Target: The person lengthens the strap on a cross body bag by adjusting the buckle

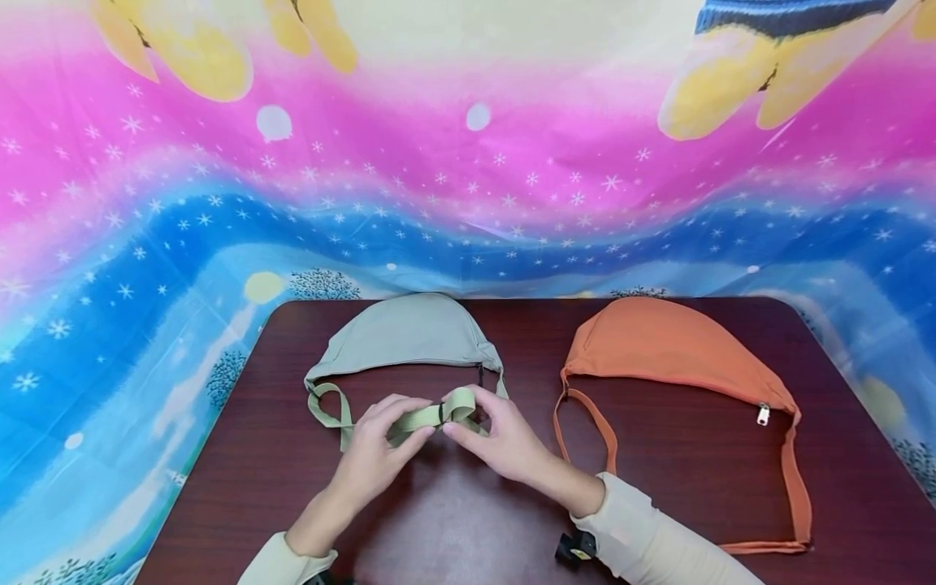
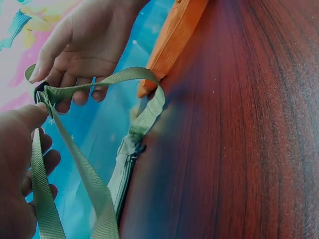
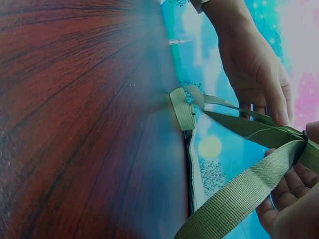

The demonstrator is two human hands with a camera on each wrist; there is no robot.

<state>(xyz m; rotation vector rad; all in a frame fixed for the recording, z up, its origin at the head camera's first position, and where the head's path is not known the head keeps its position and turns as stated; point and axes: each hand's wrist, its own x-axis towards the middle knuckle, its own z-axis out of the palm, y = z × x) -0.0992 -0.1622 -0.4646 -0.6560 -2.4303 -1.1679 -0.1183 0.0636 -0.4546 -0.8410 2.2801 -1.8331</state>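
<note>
A pale green crossbody bag [image 1: 402, 333] lies near the back of the table, its webbing strap [image 1: 418, 419] lifted toward me. Thumb and fingers of my left hand [image 1: 373, 447] pinch the strap on the left of a black slider buckle [image 1: 442, 413]. From the other side my right hand [image 1: 504, 439] pinches the strap loop beside the same buckle [image 2: 41, 89]. In the left wrist view, strap lengths [image 2: 84, 169] run from the buckle down past the left fingers. The right wrist view shows the strap [image 3: 234, 191] passing through the buckle [image 3: 301, 147].
An orange crossbody bag [image 1: 658, 345] lies to the right, its strap [image 1: 797, 479] looping toward the front edge, partly behind my right sleeve [image 1: 636, 520]. The dark wooden table [image 1: 241, 496] meets a printed cloth backdrop [image 1: 439, 179] at the back and sides.
</note>
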